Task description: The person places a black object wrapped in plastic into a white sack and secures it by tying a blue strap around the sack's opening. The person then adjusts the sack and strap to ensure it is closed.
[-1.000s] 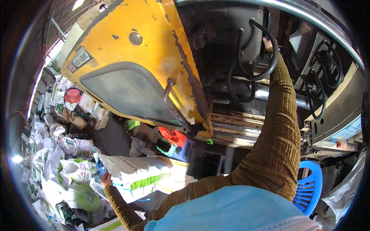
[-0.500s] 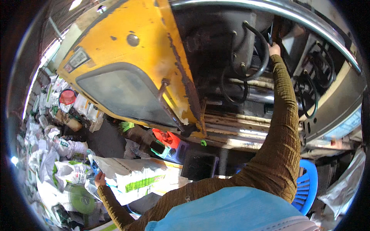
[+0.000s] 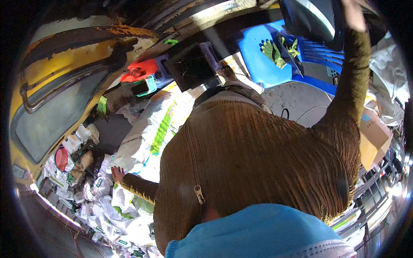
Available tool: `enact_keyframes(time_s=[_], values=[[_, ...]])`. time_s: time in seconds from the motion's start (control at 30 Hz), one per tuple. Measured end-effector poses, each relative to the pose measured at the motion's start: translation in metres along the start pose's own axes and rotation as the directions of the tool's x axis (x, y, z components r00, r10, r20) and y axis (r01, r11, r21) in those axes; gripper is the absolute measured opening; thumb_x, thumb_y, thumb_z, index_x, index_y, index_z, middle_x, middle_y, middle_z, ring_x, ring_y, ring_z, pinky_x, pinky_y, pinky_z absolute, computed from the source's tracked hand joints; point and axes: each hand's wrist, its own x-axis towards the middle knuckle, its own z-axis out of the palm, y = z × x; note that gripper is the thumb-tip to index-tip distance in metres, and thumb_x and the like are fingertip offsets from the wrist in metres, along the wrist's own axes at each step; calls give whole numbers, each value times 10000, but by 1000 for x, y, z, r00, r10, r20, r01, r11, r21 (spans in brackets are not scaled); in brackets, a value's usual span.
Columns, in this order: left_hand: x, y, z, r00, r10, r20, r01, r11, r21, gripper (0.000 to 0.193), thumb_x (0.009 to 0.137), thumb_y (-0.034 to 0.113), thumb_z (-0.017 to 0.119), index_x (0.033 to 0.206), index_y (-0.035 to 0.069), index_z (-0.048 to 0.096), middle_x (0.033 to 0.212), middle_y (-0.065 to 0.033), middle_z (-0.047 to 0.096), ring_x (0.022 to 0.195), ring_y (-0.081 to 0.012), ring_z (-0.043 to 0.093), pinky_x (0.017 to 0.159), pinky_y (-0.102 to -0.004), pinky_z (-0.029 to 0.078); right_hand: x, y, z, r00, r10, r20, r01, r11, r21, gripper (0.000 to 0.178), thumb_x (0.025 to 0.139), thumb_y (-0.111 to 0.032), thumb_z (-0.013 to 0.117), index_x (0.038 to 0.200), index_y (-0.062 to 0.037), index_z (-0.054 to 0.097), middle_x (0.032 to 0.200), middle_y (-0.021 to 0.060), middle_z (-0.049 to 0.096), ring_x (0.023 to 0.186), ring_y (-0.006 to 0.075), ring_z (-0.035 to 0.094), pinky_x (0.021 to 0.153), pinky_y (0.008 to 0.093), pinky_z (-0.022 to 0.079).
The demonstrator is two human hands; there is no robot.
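Observation:
My left hand (image 3: 117, 175) is low on the left, its fingers stretched a little apart beside a large white sack (image 3: 133, 150) with a green printed band. Nothing shows in its grip. My right arm reaches up to the top right. There my right hand (image 3: 355, 16) is smeared by motion and cut by the frame's edge, so its fingers do not show. Nearest to it is a dark glossy panel (image 3: 297, 21) with a bright reflection. Below that panel stands a blue plastic chair (image 3: 262, 64) with green work gloves (image 3: 273, 52) on its seat.
A yellow machine door (image 3: 56, 60) with a grey window hangs at the upper left. A black tray (image 3: 191, 69) and a red plastic item (image 3: 140, 71) lie near the machine. White bags (image 3: 103, 210) pile up at the lower left. A cardboard box (image 3: 374, 133) stands at the right.
The view has swung right and down, so the door now sits farther left. My right hand has left the dark machine opening with hoses. My left hand's fingers now look looser.

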Motion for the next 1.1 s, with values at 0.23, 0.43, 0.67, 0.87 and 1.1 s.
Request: enact_keyframes(time_s=[0.23, 0.43, 0.67, 0.87, 1.1], values=[[28, 17, 17, 991, -77, 112, 70, 996, 62, 488, 863, 199, 562, 1307, 191, 361, 1264, 19, 466, 1053, -203, 495, 874, -407, 428, -193, 171, 172, 797, 418, 436, -241, 882, -405, 393, 762, -323, 627, 995, -8, 603, 920, 197, 625, 869, 309, 608, 768, 395, 462], [27, 10, 18, 986, 38, 163, -31, 999, -43, 434, 815, 215, 628, 1218, 129, 490, 1190, -74, 529, 1048, -236, 520, 748, -326, 489, -239, 293, 240, 673, 655, 342, -298, 664, -686, 541, 747, -402, 587, 1166, -66, 528, 1129, 204, 557, 1065, 321, 527, 899, 391, 407], [-1, -12, 21, 997, 78, -12, -77, 997, 16, 479, 768, 231, 678, 1200, 87, 528, 1111, -69, 581, 958, -182, 554, 732, -318, 467, -80, 83, 288, 948, 167, 272, -297, 776, 556, 241, 822, -140, 630, 1016, 1, 609, 948, 42, 631, 850, 103, 568, 746, 234, 452], [-34, -31, 43, 993, 30, -110, -35, 998, -47, 488, 753, 268, 685, 1185, 86, 550, 1134, -72, 579, 991, -192, 554, 739, -313, 463, -41, -253, 313, 642, -754, 136, 125, 278, 952, 228, 873, -105, 540, 1090, -34, 537, 1022, 84, 580, 973, 146, 526, 873, 280, 405], [-53, -47, 49, 974, 24, -226, -56, 990, -133, 447, 739, 218, 684, 1147, 71, 577, 1059, -40, 616, 865, -146, 576, 697, -275, 459, -28, -337, 377, 640, -735, 225, 142, 400, 905, 290, 860, -275, 582, 669, -60, 621, 680, 10, 538, 744, 144, 513, 732, 278, 398]])
